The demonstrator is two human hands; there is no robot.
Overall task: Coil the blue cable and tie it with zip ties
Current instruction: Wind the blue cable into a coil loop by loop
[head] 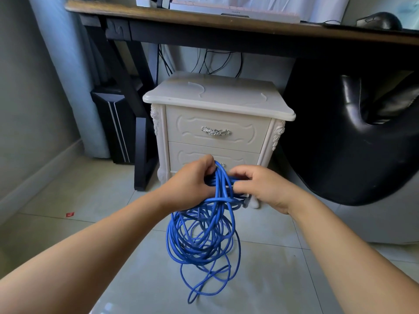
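A long blue cable (201, 236) hangs in loose, uneven loops in front of me, its lowest loops near the tiled floor. My left hand (190, 184) grips the top of the bundle, fingers curled round several strands. Just to its right, my right hand (260, 189) pinches strands of the same cable at the top of the loops. Both hands are held in front of the lower drawer of a white nightstand. No zip ties are visible.
The white nightstand (217, 98) stands right behind the hands, under a wooden desk (158, 14). A black chair (362, 132) fills the right side. A dark computer tower (113, 123) sits at the left by the desk leg. Pale floor tiles (79, 200) lie below.
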